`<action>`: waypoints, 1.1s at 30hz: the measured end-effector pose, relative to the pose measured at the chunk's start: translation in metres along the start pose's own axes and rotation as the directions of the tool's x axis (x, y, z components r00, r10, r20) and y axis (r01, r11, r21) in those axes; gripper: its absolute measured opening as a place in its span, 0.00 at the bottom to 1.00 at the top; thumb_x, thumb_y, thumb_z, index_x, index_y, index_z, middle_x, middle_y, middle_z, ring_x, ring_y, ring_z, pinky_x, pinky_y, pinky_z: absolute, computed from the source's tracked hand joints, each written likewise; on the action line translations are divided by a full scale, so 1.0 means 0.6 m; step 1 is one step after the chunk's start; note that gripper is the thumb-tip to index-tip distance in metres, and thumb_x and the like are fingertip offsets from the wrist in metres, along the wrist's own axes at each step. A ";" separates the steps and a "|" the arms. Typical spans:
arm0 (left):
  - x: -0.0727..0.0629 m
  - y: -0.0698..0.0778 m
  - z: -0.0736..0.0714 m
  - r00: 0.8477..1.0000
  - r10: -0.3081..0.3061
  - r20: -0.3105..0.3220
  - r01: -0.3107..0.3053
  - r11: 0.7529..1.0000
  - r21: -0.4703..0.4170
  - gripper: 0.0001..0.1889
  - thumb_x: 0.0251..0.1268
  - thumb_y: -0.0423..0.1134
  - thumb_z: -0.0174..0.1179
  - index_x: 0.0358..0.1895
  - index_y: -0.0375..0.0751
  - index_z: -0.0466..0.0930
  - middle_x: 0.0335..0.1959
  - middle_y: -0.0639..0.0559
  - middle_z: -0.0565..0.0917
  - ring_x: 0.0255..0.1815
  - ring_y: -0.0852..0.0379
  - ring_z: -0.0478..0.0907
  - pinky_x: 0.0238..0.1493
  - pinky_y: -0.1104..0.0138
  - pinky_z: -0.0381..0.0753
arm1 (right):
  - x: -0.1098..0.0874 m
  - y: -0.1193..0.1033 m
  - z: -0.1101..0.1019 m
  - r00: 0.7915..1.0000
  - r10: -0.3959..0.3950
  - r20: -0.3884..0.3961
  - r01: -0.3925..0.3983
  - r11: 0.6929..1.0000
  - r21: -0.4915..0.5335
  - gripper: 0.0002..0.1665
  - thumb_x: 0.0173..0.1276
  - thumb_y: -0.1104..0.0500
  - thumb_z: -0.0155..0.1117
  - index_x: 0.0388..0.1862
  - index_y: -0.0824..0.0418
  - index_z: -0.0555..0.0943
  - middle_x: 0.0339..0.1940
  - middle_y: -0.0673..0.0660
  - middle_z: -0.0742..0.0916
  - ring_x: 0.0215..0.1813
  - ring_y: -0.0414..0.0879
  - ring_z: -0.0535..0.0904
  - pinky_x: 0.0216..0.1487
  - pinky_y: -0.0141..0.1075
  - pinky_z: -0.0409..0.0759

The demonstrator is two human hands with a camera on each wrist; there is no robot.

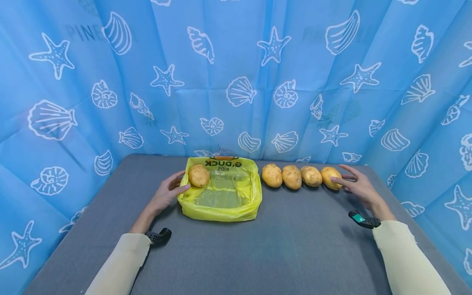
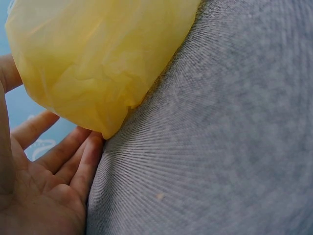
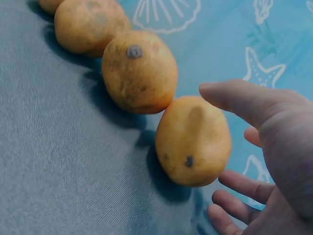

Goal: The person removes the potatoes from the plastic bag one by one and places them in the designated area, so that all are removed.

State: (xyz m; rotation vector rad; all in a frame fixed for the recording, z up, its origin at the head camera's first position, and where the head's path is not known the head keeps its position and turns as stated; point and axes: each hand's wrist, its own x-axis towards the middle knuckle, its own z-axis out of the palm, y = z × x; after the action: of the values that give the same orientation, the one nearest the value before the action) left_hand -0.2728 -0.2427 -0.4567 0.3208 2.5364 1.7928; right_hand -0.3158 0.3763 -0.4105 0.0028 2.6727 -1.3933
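Observation:
A yellow plastic bag [image 1: 221, 214] stands wide open on the table, with one potato [image 1: 199, 176] inside at its left. My left hand [image 1: 167, 192] is at the bag's left side, thumb near the rim. In the left wrist view its relaxed fingers [image 2: 73, 152] lie against the outside of the bag [image 2: 98, 58]. To the right of the bag, several potatoes sit in a row. Around the rightmost potato [image 1: 330, 178] my right hand [image 1: 359, 186] is spread. The right wrist view shows the thumb apart from that potato [image 3: 193, 142] and the fingertips close to its lower edge.
The row's other potatoes [image 1: 272, 175] sit side by side between the bag and my right hand. A grey cloth [image 1: 258, 254] covers the table. Behind and along both sides hangs a blue curtain [image 1: 243, 119] with white shells and starfish.

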 end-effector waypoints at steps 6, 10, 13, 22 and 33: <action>0.002 -0.001 0.000 1.000 0.005 -0.005 -0.005 1.000 0.007 0.35 0.75 0.43 0.60 0.79 0.36 0.57 0.68 0.29 0.71 0.68 0.35 0.70 0.64 0.46 0.72 | -0.013 -0.009 -0.004 0.999 -0.044 -0.022 0.044 0.999 -0.012 0.56 0.75 0.40 0.62 0.84 0.63 0.43 0.75 0.82 0.58 0.73 0.78 0.55 0.62 0.69 0.67; 0.003 -0.003 0.000 1.000 0.002 -0.006 -0.002 1.000 0.007 0.35 0.75 0.43 0.60 0.79 0.37 0.57 0.69 0.29 0.71 0.68 0.34 0.69 0.64 0.46 0.71 | -0.023 -0.019 -0.001 0.997 -0.063 -0.043 0.062 0.998 -0.023 0.55 0.75 0.40 0.62 0.84 0.62 0.44 0.75 0.81 0.59 0.73 0.79 0.56 0.61 0.71 0.66; 0.004 -0.005 0.001 1.000 -0.001 -0.007 0.001 1.000 0.002 0.35 0.75 0.44 0.60 0.79 0.38 0.58 0.69 0.30 0.71 0.69 0.35 0.69 0.65 0.45 0.70 | -0.031 -0.030 0.005 0.995 -0.077 -0.065 0.076 0.997 -0.019 0.55 0.74 0.41 0.63 0.84 0.61 0.46 0.75 0.81 0.60 0.73 0.79 0.56 0.61 0.71 0.65; 0.002 -0.004 0.000 1.000 0.007 -0.008 -0.007 1.000 -0.003 0.36 0.75 0.43 0.60 0.79 0.37 0.58 0.70 0.29 0.70 0.69 0.34 0.68 0.66 0.44 0.69 | -0.052 -0.082 0.045 0.970 -0.192 -0.149 0.192 0.981 -0.016 0.50 0.74 0.44 0.66 0.83 0.61 0.53 0.73 0.77 0.66 0.71 0.75 0.60 0.59 0.70 0.66; 0.001 -0.002 0.000 1.000 -0.008 0.000 0.008 1.000 -0.001 0.36 0.75 0.44 0.60 0.79 0.37 0.57 0.70 0.29 0.69 0.69 0.34 0.68 0.66 0.44 0.69 | -0.055 -0.143 0.100 0.936 -0.327 -0.128 0.327 0.945 -0.016 0.44 0.73 0.51 0.68 0.81 0.59 0.60 0.70 0.73 0.72 0.67 0.67 0.69 0.53 0.45 0.75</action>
State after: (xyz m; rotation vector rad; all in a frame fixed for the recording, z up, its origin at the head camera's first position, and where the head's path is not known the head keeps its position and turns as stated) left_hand -0.2735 -0.2432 -0.4576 0.3102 2.5327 1.7910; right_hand -0.2817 0.2801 -0.3707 -0.3822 2.8763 -1.5377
